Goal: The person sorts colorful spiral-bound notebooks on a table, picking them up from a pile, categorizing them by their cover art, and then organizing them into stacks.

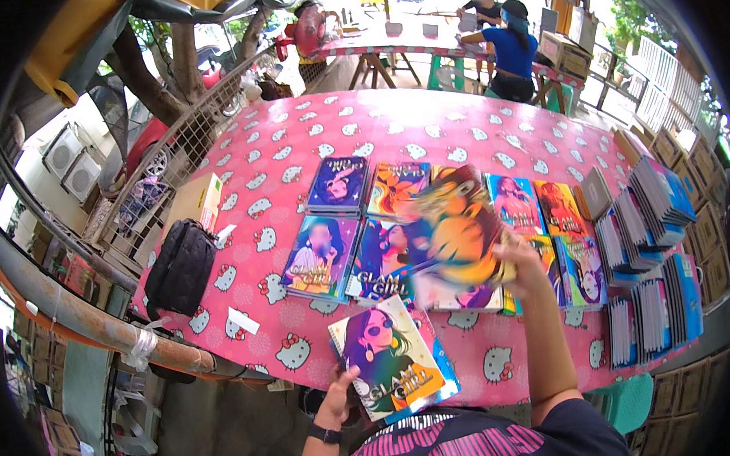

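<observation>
covering the table [425, 119], a pink cat-print cloth, outdoors under trees.

A black bag [181, 267] lies beside a cardboard box [197, 200] on the pink tablecloth [425, 119].

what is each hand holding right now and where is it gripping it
Right hand grips a blurred orange notebook at its right edge. Left hand holds the stacked notebooks at their lower-left corner.
</observation>
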Demonstrator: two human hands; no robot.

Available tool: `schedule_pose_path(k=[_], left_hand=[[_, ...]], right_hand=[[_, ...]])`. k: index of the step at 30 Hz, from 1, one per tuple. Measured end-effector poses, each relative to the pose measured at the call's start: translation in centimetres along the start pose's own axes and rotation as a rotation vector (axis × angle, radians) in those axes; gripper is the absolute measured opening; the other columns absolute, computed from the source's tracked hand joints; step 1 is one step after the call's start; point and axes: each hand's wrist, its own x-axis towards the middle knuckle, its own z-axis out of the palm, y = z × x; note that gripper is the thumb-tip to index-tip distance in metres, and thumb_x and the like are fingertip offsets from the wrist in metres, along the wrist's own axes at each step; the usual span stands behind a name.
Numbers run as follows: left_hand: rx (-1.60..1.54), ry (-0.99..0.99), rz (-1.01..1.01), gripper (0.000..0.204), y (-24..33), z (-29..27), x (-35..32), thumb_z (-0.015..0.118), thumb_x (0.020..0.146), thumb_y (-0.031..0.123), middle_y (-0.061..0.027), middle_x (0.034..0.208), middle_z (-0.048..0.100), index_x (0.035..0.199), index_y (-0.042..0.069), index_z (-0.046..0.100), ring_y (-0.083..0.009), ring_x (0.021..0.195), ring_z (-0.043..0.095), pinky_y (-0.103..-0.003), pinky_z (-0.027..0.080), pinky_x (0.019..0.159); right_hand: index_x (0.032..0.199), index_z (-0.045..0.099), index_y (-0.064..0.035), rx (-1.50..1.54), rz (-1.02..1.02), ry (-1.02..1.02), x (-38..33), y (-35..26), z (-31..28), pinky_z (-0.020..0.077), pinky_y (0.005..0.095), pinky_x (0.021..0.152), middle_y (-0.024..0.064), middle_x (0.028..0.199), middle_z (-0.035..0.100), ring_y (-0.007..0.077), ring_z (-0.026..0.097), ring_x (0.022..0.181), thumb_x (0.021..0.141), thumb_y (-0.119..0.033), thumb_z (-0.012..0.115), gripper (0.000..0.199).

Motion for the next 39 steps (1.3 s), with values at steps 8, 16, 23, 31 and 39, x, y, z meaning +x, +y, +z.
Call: schedule_pose_path(k=[8,16,23,31,39], left_hand=[[0.034,-0.098,0.012,0.041,-0.9,-1.3,-0.4,0.059,0.085,0.038,-0.0066,0.1,0.061,0.109,0.005,0.054,-0.0185,0.094,0.058,-0.034,0.045,0.087],[0.041,-0.015,0.054,0.014,-0.5,0.0,-1.5,0.066,0.077,0.017,-0.0033,0.073,0.06,0.08,0.005,0.059,-0.0147,0.067,0.06,-0.029,0.049,0.07],[0.013,0.233,0.024,0.013,0.5,-2.5,-4.8,0.069,0.074,0.014,-0.0044,0.07,0.061,0.076,0.006,0.06,-0.0155,0.064,0.059,-0.029,0.049,0.067],[0.021,0.193,-0.02,0.037,-0.3,-3.9,-3.3,0.069,0.079,0.024,-0.0066,0.095,0.063,0.108,0.005,0.055,-0.0191,0.088,0.061,-0.034,0.05,0.082],[-0.208,0.075,0.025,0.064,1.3,-2.4,-3.5,0.058,0.085,0.049,-0.0103,0.123,0.054,0.13,0.007,0.041,-0.0246,0.107,0.057,-0.038,0.046,0.093]], right_hand=[[0.089,0.053,-0.0005,-1.603,0.361,-0.257,-7.3,11.7,2.9,0.0472,0.0428,0.075,0.0203,0.082,0.061,0.0372,0.061,0.085,0.075,-0.055,0.065,0.057],[0.116,0.054,-0.0058,-1.818,-0.43,-0.26,9.1,14.1,-0.7,0.035,0.0413,0.101,0.0166,0.125,0.048,0.0332,0.041,0.12,0.07,-0.034,0.071,0.056],[0.136,0.034,-0.0059,-2.004,-0.149,-0.429,10.7,19.9,5.0,0.0243,0.0586,0.104,0.0259,0.141,0.029,0.0439,0.025,0.132,0.067,-0.054,0.071,0.092],[0.082,0.059,-0.0065,-1.743,-0.471,-0.536,9.3,15.7,1.7,0.0506,0.0403,0.059,0.0114,0.072,0.061,0.028,0.063,0.07,0.085,-0.021,0.049,0.018],[0.1,0.065,-0.0167,-1.546,-0.509,-0.792,0.0,4.9,8.5,0.051,0.0344,0.068,0.006,0.085,0.064,0.0239,0.062,0.082,0.08,-0.018,0.061,0.02]])
